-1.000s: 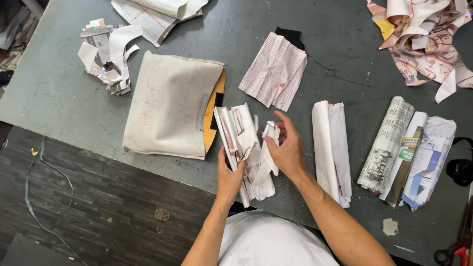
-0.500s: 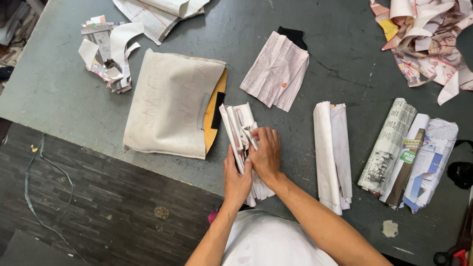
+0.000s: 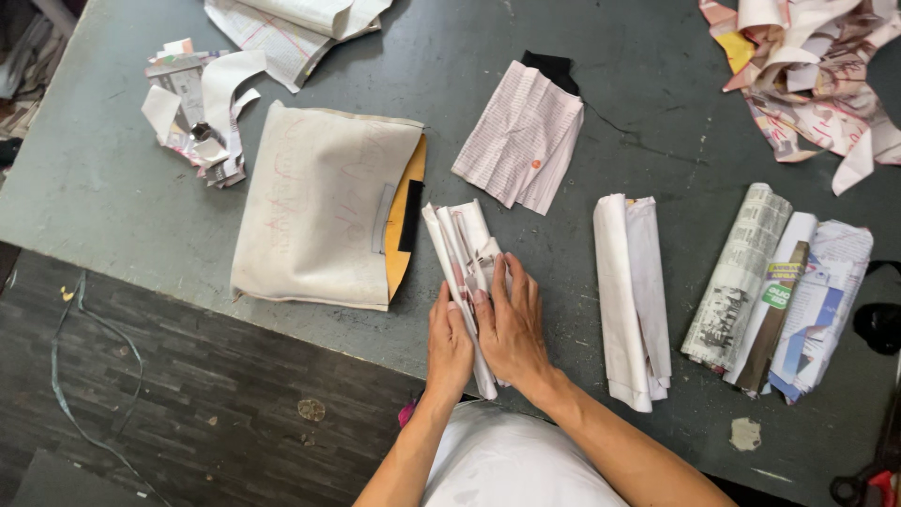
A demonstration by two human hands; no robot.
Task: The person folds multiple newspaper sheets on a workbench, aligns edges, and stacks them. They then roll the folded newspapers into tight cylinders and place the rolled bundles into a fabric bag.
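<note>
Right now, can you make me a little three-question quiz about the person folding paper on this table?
1. True or false: both hands press on the same paper bundle.
2. What lies just left of that bundle? A) the flat cream bag B) a glass bottle C) a red box
3. Fill in: the rolled newspapers lie on the ____ side of the grey table.

Key:
1. True. The left hand and right hand both rest on it, fingers flat.
2. A.
3. Right.
</note>
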